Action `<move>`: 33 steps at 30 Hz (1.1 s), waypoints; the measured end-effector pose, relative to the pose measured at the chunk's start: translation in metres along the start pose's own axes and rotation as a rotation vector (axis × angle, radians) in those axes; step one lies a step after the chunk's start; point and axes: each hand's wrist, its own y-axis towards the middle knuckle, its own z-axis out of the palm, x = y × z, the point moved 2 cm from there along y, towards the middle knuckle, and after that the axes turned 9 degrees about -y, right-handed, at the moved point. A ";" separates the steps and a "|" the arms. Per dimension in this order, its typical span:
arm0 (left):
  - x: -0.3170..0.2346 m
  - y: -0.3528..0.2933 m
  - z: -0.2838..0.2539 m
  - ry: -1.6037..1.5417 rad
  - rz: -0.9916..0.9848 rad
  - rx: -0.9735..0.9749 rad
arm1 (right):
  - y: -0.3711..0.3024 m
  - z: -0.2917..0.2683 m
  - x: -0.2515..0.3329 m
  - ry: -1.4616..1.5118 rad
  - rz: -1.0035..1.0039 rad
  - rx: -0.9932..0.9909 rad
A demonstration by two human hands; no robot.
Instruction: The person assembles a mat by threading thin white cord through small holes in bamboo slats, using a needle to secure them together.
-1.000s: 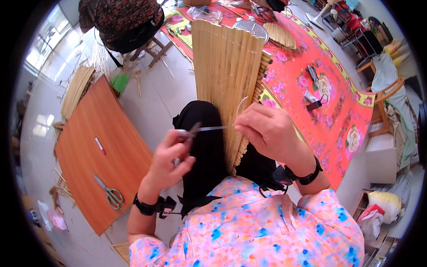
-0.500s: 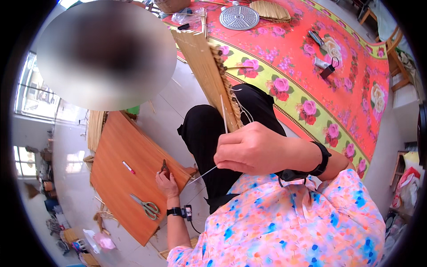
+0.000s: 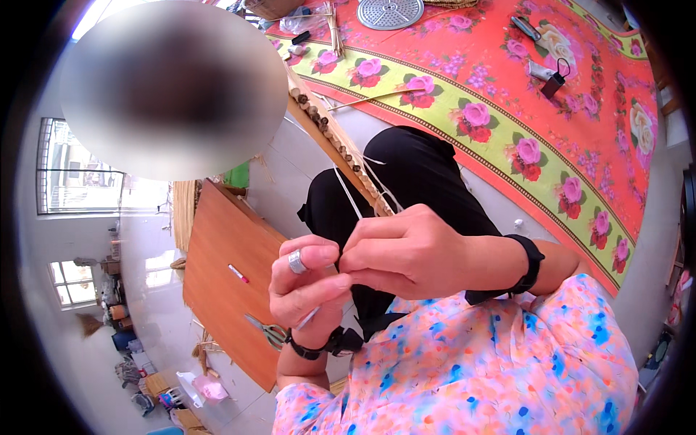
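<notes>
My right hand is closed in a pinch on a thin white cord that runs to a tan panel of plant slats. The panel leans across my knees, seen nearly edge-on, with a row of dark round knots along it. Against the right fingertips, my left hand is closed too, with a silver ring-like band on one finger. A short pale length, apparently the cord's end, shows under its fingers. What lies between the touching fingertips is hidden.
On the left lies an orange-brown board with a marker pen and scissors. A red floral cloth spreads at right, bearing a perforated metal disc and a small black box. Someone's blurred shape fills the upper left.
My left hand has risen from the board to meet my right hand. The dark tool it was on is out of sight now. The slat panel has turned more edge-on and tipped left.
</notes>
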 end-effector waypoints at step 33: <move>0.024 0.076 -0.060 0.535 -0.129 0.604 | 0.072 -0.066 -0.089 0.308 0.780 0.585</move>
